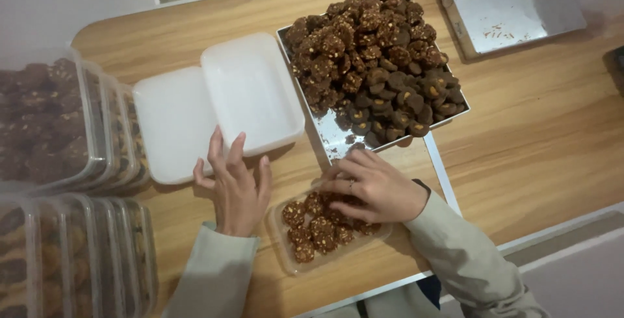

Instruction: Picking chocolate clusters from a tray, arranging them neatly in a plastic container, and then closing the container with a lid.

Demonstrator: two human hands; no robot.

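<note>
**Cookies going into a little clear tub, both hands down on the table**

Right hand (374,191) is resting on top of the cookies (316,227) inside a small clear tub (286,256); fingers curled and bunched over the far end of the tub, touching the top layer; I honestly can't tell whether it's pinching one cookie or just pressing them flat. Left hand (235,185) sits just beside the tub, fingers spread wide and flat, fingertips lying on the near edge of a white lid (175,123); not gripping anything. A second white lid (252,90) overlaps the first, further out from that hand.

Straight out past the right hand there's a metal tray (325,139) heaped with the same dark, nut-studded cookies; an empty metal tray (513,6) sits well beyond that, off to the right. Out past the left hand are stacks of filled clear tubs (65,123), with more rows (78,253) nearer on that side.

How they'd handle, my guess: the cookies look small, light and crumbly, so take each by its edges with fingertips rather than squeezing the top; the tub looks thin and bendy, so I'd steady it by its long sides or the rim, not by one corner; the lids look light and a bit slippery, easiest picked up by an edge.
</note>
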